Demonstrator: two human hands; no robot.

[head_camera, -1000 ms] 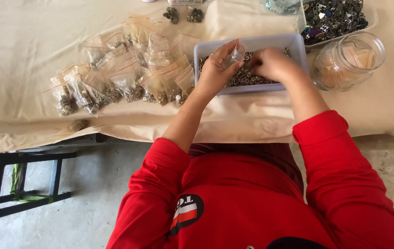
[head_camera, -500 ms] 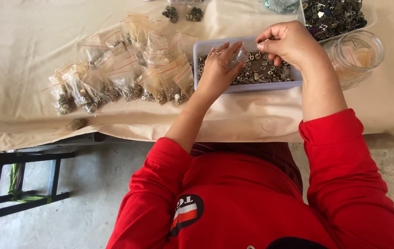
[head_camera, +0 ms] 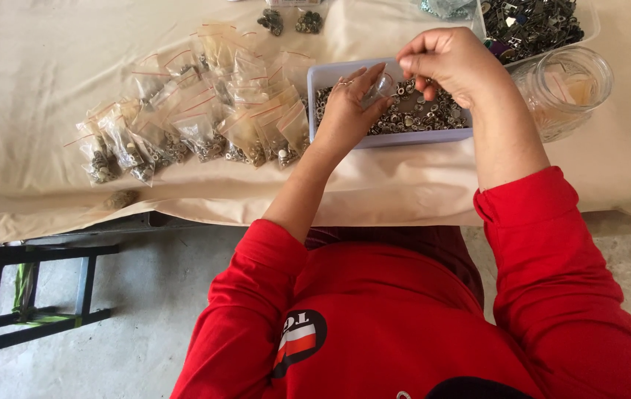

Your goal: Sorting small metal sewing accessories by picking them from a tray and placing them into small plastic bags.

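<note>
- Dozens of small clear plastic bags (head_camera: 205, 122) lie in a loose heap at the left of the table, each with a thin red seal strip and a little clump of dull metal pieces inside; they look crinkly and glossy against the matte cream cloth (head_camera: 35, 66) that covers the table.
- Moving right, our left hand (head_camera: 345, 111) hovers over the near left corner of a shallow pale lavender tray (head_camera: 323, 74), fingers curled around one small clear bag (head_camera: 379, 87) and holding its mouth up and open.
- Our right hand (head_camera: 452, 63) sits just above and beside that bag, thumb and fingertips pinched together (whether they hold any pieces we cannot tell, since the fingers hide what is between them).
- We judge this to be the filling step: pieces taken from the tray go into the held bag. The next move calls for a steady bag mouth and a careful release straight over it, since the opening is narrow.
- Small round metal fasteners (head_camera: 426, 114), silvery and brassy, fill the tray like coarse gravel.
- Further right stands a clear glass jar (head_camera: 567, 89), round and thick-walled.
- Behind it, at the far right edge, a clear container (head_camera: 589, 18) holds darker mixed metal hardware.
</note>
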